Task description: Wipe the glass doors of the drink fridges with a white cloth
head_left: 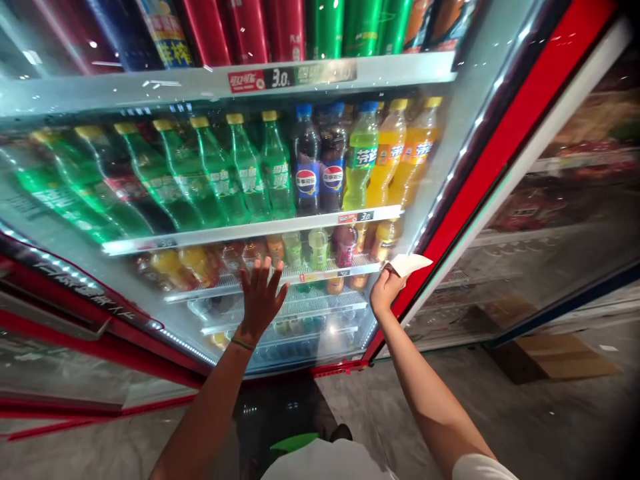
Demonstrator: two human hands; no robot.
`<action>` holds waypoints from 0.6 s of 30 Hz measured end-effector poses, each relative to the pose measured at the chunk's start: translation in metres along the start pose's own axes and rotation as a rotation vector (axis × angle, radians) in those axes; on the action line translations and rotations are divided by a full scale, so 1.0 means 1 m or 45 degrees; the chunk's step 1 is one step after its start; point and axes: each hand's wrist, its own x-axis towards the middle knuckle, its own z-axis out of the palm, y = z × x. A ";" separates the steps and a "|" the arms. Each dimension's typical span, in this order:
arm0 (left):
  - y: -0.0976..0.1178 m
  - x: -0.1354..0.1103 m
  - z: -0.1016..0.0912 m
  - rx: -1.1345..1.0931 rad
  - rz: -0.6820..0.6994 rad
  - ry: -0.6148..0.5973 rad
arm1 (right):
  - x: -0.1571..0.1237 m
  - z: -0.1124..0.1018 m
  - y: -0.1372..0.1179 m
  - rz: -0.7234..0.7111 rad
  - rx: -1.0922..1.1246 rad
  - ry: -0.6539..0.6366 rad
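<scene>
My left hand [261,300] is raised with its fingers spread in front of the drinks fridge's glass. It holds nothing, and I cannot tell whether it touches the glass. My right hand [387,288] is closed on a thin white wipe [407,264], paper or cloth, close to the right edge of the glass and the red door frame [440,220]. Behind the glass, a shelf holds green soda bottles [249,167], cola bottles [307,160] with blue caps, and yellow and orange soda bottles [390,153]. Smaller juice bottles [319,248] stand on the shelf below.
Cans [285,30] line the top shelf above a price strip [293,75]. Another red-framed cabinet [55,333] stands at left. Shelves with blurred packs [525,213] are at right, with flat cardboard [555,357] on the grey floor [385,413].
</scene>
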 end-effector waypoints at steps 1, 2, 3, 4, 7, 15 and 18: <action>-0.002 -0.004 0.001 0.019 0.034 0.025 | -0.011 0.006 -0.003 -0.021 -0.004 0.009; -0.004 -0.007 0.003 0.033 0.054 0.045 | -0.025 0.012 -0.005 -0.055 -0.014 -0.003; -0.006 -0.010 0.004 0.041 0.059 0.048 | -0.038 0.017 -0.008 -0.106 -0.032 -0.044; -0.009 -0.013 0.005 0.040 0.054 0.029 | -0.051 0.021 -0.010 -0.180 -0.053 -0.105; -0.024 -0.023 0.005 0.002 0.039 -0.047 | -0.070 0.027 -0.012 -0.518 -0.091 -0.330; -0.089 -0.075 0.018 -0.032 -0.112 -0.038 | -0.101 0.060 -0.035 -0.428 -0.047 -0.032; -0.093 -0.080 0.031 -0.019 -0.099 -0.004 | -0.113 0.072 -0.036 -0.854 -0.039 -0.116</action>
